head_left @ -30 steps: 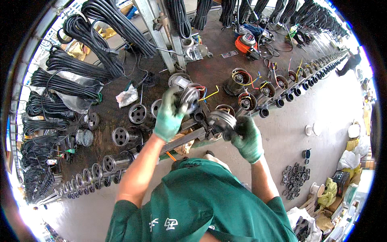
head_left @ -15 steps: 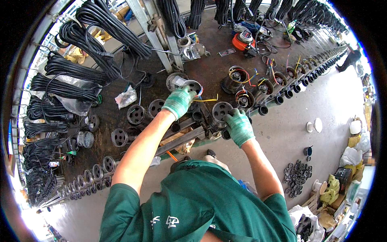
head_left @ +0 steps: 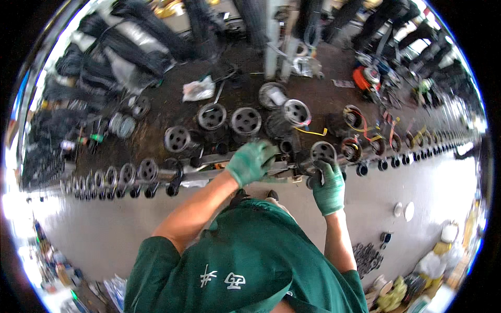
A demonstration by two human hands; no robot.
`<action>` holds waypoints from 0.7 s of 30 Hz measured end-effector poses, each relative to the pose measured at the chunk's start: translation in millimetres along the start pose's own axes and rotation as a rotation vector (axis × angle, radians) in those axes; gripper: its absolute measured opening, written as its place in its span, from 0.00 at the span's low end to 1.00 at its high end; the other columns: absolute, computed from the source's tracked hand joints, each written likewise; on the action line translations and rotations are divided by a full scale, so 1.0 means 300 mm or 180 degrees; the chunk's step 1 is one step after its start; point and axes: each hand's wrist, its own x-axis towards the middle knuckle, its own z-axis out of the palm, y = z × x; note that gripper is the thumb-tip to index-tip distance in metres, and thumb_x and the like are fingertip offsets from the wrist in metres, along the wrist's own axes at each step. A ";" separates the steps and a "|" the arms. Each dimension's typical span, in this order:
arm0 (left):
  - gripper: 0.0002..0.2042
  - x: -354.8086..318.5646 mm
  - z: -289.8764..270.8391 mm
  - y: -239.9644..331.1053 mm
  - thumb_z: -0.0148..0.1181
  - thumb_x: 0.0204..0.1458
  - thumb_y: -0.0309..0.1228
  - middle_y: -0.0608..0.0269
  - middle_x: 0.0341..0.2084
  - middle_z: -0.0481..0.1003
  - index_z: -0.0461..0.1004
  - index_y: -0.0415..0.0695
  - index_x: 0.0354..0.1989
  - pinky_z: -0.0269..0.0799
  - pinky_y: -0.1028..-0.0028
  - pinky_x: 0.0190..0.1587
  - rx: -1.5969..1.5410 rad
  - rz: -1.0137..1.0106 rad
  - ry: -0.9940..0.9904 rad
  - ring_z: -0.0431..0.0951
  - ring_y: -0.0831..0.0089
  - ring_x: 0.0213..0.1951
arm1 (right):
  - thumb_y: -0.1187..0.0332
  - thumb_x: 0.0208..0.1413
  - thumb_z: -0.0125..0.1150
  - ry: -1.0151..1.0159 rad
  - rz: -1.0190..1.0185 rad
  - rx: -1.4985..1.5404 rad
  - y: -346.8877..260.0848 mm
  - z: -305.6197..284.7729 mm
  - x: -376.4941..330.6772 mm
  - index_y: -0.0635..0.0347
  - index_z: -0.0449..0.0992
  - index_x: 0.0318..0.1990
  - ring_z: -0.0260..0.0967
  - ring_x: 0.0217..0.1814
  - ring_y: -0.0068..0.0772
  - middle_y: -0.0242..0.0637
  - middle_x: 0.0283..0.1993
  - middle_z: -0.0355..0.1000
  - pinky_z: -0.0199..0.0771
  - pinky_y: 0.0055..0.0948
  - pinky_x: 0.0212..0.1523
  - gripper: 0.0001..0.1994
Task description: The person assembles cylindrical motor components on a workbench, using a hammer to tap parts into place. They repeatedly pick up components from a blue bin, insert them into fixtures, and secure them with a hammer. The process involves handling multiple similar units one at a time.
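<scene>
At a cluttered workbench (head_left: 334, 99), we lean in with both green-gloved hands over a metal bar (head_left: 209, 172) that runs along the bench's front edge. Our right hand (head_left: 329, 185) closes its fingers around a dark round wheel-like part (head_left: 322, 152) sitting at the bar's right end, gripping from below, likely to keep it steady. Our left hand (head_left: 251, 160) rests curled on top of the bar just beside it, fingers bent down as if bracing; whether it clasps anything beneath we cannot tell. More round cast parts (head_left: 229, 119) stand in loose rows behind, within easy reach, and a line of smaller rings (head_left: 122, 175) sits along the edge to our left. Dark cable bundles (head_left: 130, 36) hang beyond.
</scene>
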 end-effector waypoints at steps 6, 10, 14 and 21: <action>0.22 -0.565 0.146 -0.280 0.58 0.60 0.39 0.42 0.51 0.76 0.72 0.40 0.58 0.74 0.55 0.55 0.1350 -0.2053 0.0399 0.76 0.47 0.52 | 0.71 0.54 0.63 -0.1423 -0.0641 0.0751 -0.232 0.247 0.083 0.58 0.77 0.50 0.75 0.48 0.54 0.48 0.49 0.74 0.78 0.45 0.48 0.16; 0.20 -0.638 0.127 -0.409 0.62 0.55 0.34 0.42 0.56 0.70 0.70 0.43 0.55 0.76 0.51 0.50 0.1023 -0.2901 0.0237 0.77 0.45 0.50 | 0.69 0.54 0.63 -0.1547 -0.1219 0.0164 -0.323 0.441 0.138 0.59 0.77 0.50 0.72 0.53 0.56 0.51 0.54 0.71 0.77 0.46 0.51 0.16; 0.20 -0.640 0.125 -0.497 0.60 0.56 0.34 0.43 0.55 0.71 0.70 0.45 0.56 0.76 0.52 0.51 0.0597 -0.3094 -0.0274 0.77 0.45 0.51 | 0.65 0.55 0.63 -0.0725 -0.1949 -0.0412 -0.437 0.591 0.273 0.61 0.77 0.53 0.62 0.64 0.60 0.54 0.58 0.68 0.71 0.49 0.60 0.19; 0.16 -0.662 0.184 -0.612 0.49 0.60 0.27 0.43 0.53 0.73 0.73 0.45 0.55 0.77 0.54 0.51 0.0219 -0.3120 -0.0044 0.78 0.45 0.51 | 0.57 0.53 0.67 -0.1630 -0.2108 -0.0789 -0.824 0.764 0.473 0.47 0.59 0.73 0.43 0.80 0.65 0.52 0.79 0.47 0.56 0.54 0.74 0.40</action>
